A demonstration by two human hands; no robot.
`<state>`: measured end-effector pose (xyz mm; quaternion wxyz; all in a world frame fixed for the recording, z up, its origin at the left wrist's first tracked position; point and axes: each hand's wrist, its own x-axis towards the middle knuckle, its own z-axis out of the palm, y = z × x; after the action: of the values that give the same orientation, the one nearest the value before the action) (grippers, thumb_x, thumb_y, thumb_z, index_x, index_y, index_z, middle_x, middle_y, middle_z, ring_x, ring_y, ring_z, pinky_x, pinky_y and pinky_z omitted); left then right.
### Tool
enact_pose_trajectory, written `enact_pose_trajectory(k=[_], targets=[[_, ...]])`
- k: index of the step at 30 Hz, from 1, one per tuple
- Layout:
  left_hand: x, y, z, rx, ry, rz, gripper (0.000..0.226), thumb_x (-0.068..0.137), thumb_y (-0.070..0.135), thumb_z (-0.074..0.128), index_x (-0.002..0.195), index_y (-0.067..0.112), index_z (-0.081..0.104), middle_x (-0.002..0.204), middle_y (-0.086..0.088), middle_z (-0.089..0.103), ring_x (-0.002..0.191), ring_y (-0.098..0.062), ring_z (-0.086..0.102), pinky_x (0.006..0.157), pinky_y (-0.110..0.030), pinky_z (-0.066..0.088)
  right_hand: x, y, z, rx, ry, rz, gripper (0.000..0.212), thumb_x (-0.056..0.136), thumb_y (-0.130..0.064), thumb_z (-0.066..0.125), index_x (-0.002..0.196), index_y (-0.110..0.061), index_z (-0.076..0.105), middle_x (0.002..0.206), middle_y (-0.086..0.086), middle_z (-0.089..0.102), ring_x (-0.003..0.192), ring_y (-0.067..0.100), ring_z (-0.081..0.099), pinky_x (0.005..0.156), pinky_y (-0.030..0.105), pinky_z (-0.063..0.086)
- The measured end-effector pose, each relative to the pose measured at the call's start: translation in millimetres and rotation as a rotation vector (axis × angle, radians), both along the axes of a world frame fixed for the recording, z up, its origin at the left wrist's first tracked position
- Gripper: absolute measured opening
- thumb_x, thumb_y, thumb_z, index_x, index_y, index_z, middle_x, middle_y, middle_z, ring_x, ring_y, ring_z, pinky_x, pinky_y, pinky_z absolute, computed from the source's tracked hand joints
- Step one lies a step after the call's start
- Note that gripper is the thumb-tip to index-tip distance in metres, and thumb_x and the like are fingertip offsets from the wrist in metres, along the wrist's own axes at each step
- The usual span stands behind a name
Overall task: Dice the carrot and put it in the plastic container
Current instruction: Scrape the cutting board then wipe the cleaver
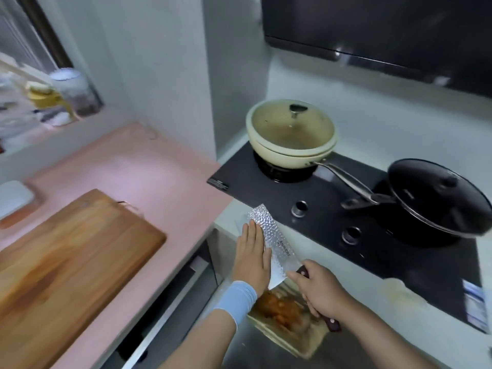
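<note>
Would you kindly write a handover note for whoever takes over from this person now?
The left hand lies flat on the blade of the cleaver, fingers straight.
The right hand grips the cleaver's handle.
The diced carrot lies in the plastic container below the blade; the cutting board shows no carrot.
Done: dicing, apparently.
Left: probably wipe last bits off the blade; blur hides whether any cling.

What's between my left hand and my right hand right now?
The cleaver's hammered blade: the left hand lies flat on it, the right hand grips its handle. Seen in the head view.
</note>
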<state>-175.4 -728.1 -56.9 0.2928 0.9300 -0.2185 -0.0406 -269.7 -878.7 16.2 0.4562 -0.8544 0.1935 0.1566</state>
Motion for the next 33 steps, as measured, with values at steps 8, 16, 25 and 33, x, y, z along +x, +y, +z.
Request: enact_pose_trajectory(k=[8, 16, 25, 33], targets=[[-54.5, -35.1, -39.3, 0.019, 0.049, -0.133, 0.061, 0.104, 0.040, 0.021, 0.151, 0.026, -0.015, 0.157, 0.013, -0.023, 0.144, -0.003, -0.022, 0.118, -0.024, -0.009, -47.0, -66.2, -19.8, -0.157, 0.015, -0.082, 0.036, 0.094, -0.043, 0.062, 0.074, -0.019, 0.044, 0.059, 0.000, 0.053, 0.041, 0.010, 0.041, 0.048, 0.026, 0.034], [-83.1, -19.0, -64.8, 0.029, 0.092, -0.131, 0.057, 0.103, 0.039, 0.023, 0.155, 0.029, 0.003, 0.157, 0.021, -0.010, 0.148, -0.003, -0.004, 0.121, -0.024, -0.001, -63.1, -89.0, -24.5, -0.187, -0.004, -0.086, 0.036, 0.095, -0.039, 0.062, 0.071, -0.021, 0.042, 0.056, -0.004, 0.050, 0.043, 0.008, 0.041, 0.048, 0.024, 0.033], [-78.9, -57.4, -20.7, 0.126, -0.136, -0.382, 0.061, 0.104, 0.040, 0.024, 0.154, 0.021, -0.005, 0.161, 0.005, -0.014, 0.147, -0.009, -0.018, 0.120, -0.034, -0.010, -53.4, -86.1, -21.0, -0.105, -0.004, -0.080, 0.036, 0.094, -0.038, 0.063, 0.075, -0.012, 0.046, 0.062, 0.009, 0.057, 0.036, 0.019, 0.048, 0.039, 0.032, 0.045], [-61.3, -14.1, -53.0, 0.222, -0.064, -0.162, 0.059, 0.103, 0.038, 0.022, 0.154, 0.026, -0.003, 0.159, 0.009, -0.015, 0.148, -0.014, -0.013, 0.122, -0.040, 0.003, -57.3, -103.5, -18.2, -0.136, 0.013, -0.080, 0.036, 0.094, -0.036, 0.060, 0.081, -0.008, 0.043, 0.062, 0.007, 0.053, 0.037, 0.024, 0.055, 0.046, 0.037, 0.047]])
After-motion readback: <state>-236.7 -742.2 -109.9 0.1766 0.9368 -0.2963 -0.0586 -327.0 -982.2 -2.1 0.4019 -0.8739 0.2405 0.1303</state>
